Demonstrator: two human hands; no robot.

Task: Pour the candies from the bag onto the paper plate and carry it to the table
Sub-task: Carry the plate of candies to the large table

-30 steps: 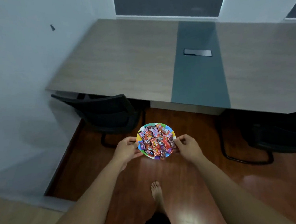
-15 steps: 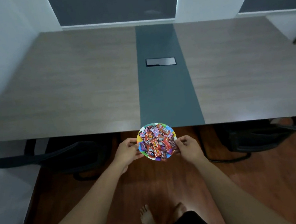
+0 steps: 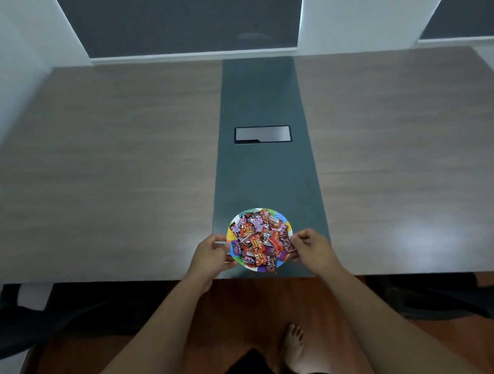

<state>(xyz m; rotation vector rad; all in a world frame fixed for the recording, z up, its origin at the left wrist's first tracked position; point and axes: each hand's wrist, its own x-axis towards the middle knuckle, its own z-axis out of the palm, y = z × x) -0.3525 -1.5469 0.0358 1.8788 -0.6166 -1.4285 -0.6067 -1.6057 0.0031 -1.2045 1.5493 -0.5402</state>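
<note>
Now the paper plate [image 3: 286, 228] of candies [image 3: 260, 240] is over the table [image 3: 116, 170] edge; before, short of it. My left hand [image 3: 212, 256] and right hand [image 3: 310, 248] pinch its rim; I can set it down.

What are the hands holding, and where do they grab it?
The paper plate of candies, pinched at its rim: left hand on the left edge, right hand on the right edge.

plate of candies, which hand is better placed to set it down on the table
Neither alone: the left hand and right hand grip opposite rims of the plate, heaped with candies. It appears over the table edge; lowering with both looks safest.
</note>
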